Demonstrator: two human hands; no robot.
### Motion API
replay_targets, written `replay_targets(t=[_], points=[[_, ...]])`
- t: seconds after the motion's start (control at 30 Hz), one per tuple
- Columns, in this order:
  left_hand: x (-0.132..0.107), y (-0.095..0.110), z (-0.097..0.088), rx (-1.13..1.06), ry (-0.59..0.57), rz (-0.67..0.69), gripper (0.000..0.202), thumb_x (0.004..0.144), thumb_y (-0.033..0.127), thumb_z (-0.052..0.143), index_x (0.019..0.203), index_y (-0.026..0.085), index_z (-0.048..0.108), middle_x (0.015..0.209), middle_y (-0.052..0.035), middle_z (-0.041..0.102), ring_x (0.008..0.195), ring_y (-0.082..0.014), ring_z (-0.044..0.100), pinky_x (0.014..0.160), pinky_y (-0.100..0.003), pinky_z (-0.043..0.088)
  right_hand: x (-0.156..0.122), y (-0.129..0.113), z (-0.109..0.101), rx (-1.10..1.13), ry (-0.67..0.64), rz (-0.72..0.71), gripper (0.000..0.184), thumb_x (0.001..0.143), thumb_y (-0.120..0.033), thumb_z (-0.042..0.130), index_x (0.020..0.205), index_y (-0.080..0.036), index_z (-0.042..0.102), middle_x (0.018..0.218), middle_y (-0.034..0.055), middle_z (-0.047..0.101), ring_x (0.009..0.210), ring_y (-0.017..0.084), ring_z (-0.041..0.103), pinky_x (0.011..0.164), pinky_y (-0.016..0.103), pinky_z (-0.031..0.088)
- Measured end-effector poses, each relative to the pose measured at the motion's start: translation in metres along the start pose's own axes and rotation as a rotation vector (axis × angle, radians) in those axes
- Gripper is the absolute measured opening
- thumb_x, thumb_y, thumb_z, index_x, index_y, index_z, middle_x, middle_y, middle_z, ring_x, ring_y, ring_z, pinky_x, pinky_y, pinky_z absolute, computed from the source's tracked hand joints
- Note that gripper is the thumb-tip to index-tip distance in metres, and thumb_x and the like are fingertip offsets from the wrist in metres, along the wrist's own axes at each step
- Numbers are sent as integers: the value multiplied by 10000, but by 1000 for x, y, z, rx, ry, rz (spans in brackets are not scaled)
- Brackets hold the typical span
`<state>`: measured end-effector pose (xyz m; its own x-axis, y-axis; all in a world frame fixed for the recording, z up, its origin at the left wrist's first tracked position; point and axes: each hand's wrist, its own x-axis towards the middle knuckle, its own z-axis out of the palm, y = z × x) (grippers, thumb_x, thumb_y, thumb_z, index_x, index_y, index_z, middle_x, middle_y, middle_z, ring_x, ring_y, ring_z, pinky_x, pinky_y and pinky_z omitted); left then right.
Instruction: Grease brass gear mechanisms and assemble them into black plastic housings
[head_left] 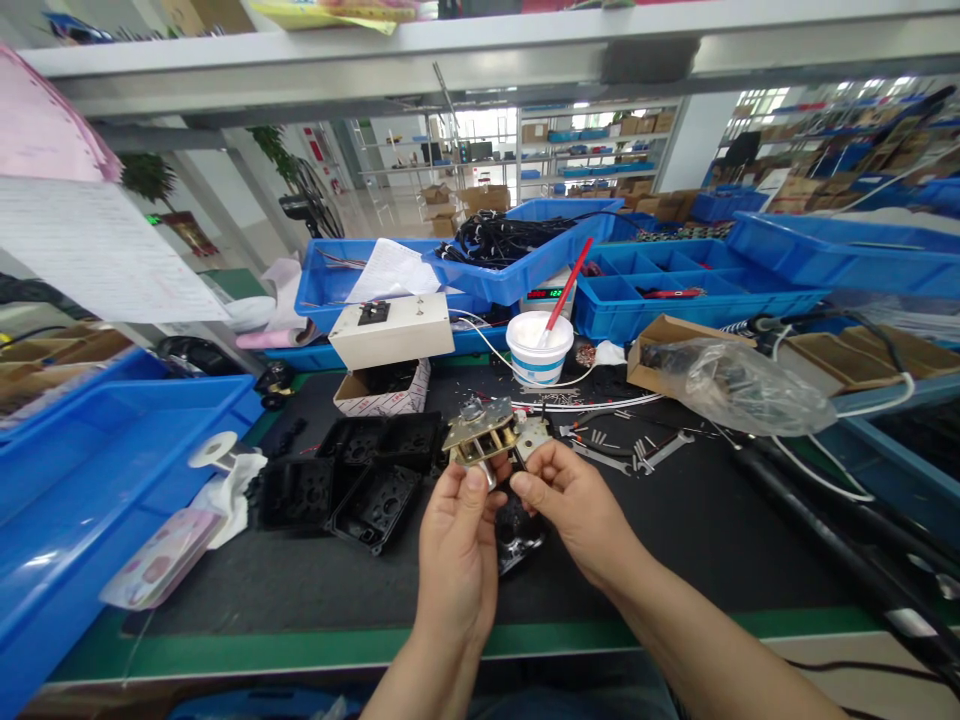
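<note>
My left hand (pixel 456 530) is closed around the lower part of a metal gearbox assembly (pixel 481 435), raised over the bench. Two plates with brass-coloured posts and gears between them make up the assembly, and a silver cylinder sticks out below. Beside its right side, my right hand (pixel 581 515) is closed in a pinch; what lies between thumb and forefinger is too small to make out. A pale metal plate (pixel 534 430) shows just behind the right fingertips. Under the hands, partly hidden, lies a glossy black housing (pixel 519 540). More open black housings (pixel 376 505) lie to the left.
A white tub (pixel 538 350) with a red-handled tool stands behind the hands. Wrenches (pixel 667 452) and small pins lie to the right. Blue trays (pixel 127 480) flank the black mat (pixel 660 560). A cardboard box (pixel 667 345) with a plastic bag sits back right. A metal shelf beam crosses overhead.
</note>
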<state>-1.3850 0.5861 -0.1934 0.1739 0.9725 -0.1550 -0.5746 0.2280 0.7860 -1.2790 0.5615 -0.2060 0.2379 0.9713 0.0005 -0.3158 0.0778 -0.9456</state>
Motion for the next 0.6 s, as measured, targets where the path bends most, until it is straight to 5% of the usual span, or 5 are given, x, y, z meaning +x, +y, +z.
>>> replay_targets(t=[0.27, 0.43, 0.6], points=[[-1, -3, -3, 27, -33, -3, 292, 759, 339, 674, 989, 169, 616, 968, -60, 670, 824, -114, 615, 655, -169, 492, -6, 6, 5, 101, -5, 15, 288, 791, -427, 630, 726, -160, 544, 503, -40, 563, 451, 73, 483, 485, 197, 390], [-1, -3, -7, 41, -65, -25, 287, 780, 357, 645, 990, 164, 610, 951, -62, 665, 876, -152, 615, 671, -201, 485, -6, 4, 4, 382, -198, 187, 326, 806, -464, 603, 749, -143, 584, 457, -50, 496, 407, 64, 403, 442, 195, 319], [-4, -2, -8, 40, -97, -24, 249, 788, 345, 640, 976, 184, 611, 933, -40, 664, 844, -134, 607, 697, -204, 467, -4, -1, -3, 387, -343, 210, 285, 822, -410, 608, 755, -133, 602, 518, -26, 534, 477, 71, 443, 514, 204, 327]])
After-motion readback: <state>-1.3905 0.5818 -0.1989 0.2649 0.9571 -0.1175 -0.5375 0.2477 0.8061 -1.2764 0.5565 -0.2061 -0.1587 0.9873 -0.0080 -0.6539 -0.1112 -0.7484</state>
